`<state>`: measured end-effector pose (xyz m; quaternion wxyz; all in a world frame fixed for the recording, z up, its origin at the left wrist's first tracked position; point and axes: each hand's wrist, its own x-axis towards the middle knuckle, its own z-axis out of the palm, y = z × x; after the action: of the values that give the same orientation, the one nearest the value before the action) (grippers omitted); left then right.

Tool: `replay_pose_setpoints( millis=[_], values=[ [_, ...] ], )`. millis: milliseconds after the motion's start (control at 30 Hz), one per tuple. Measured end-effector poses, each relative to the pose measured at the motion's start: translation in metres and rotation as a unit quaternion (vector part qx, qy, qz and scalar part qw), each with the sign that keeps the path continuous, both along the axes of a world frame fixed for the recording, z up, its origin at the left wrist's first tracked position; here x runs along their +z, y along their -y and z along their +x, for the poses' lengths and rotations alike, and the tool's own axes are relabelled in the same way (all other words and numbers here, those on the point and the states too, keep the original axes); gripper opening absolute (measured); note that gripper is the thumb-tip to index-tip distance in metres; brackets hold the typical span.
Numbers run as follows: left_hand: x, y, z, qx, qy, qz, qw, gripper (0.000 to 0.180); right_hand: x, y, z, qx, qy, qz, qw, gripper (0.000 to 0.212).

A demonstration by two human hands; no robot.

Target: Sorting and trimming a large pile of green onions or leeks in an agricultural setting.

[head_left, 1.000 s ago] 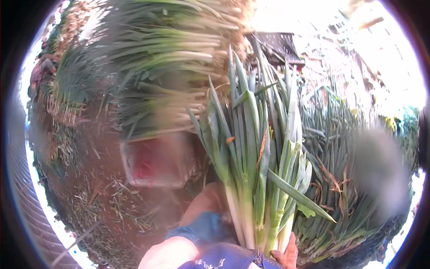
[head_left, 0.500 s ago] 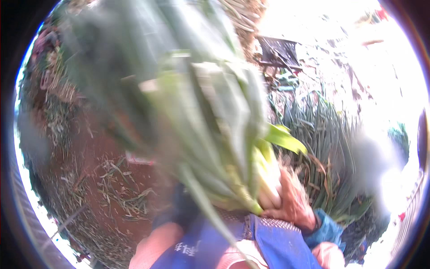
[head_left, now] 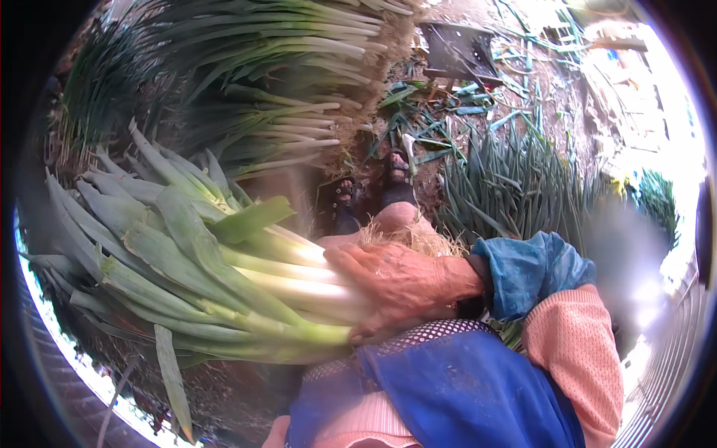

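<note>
A thick bundle of leeks (head_left: 179, 254) lies crosswise in front of my body, its broad green leaves fanning out to the left. My right hand (head_left: 407, 280) is wrapped round the pale stalks near the root end. Wispy roots (head_left: 418, 243) stick out beyond its knuckles. Teal cuff and pink sleeve lead down from that wrist. My left hand cannot be seen; the bundle covers the area on that side. A loose leaf (head_left: 173, 381) hangs from the bundle's lower side.
At the top lies a large heap of leeks (head_left: 299, 45), roots to the right. More leeks (head_left: 515, 187) stand massed at the right. A small dark stool-like object (head_left: 459, 52) sits beyond, among scattered leaf trimmings. Sandalled feet (head_left: 396, 168) show below the heap.
The leek bundle has swung down and left, from pointing away from me to lying crosswise. My right hand has moved left and farther from my body, still gripping the stalks.
</note>
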<state>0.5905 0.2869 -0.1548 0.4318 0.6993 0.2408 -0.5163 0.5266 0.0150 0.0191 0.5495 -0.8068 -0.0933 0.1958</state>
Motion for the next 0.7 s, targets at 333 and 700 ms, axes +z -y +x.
replay_pose_setpoints(
  millis=[333,700],
  values=[
    [-0.045,0.032,0.057,0.160,0.046,-0.002,0.986,0.068,-0.034,0.032,0.054,0.111,0.054,0.015,0.992,0.088],
    [-0.290,0.113,0.165,0.412,0.026,-0.078,0.908,0.072,-0.440,0.112,0.220,0.024,-0.108,-0.292,0.950,0.075]
  ],
)
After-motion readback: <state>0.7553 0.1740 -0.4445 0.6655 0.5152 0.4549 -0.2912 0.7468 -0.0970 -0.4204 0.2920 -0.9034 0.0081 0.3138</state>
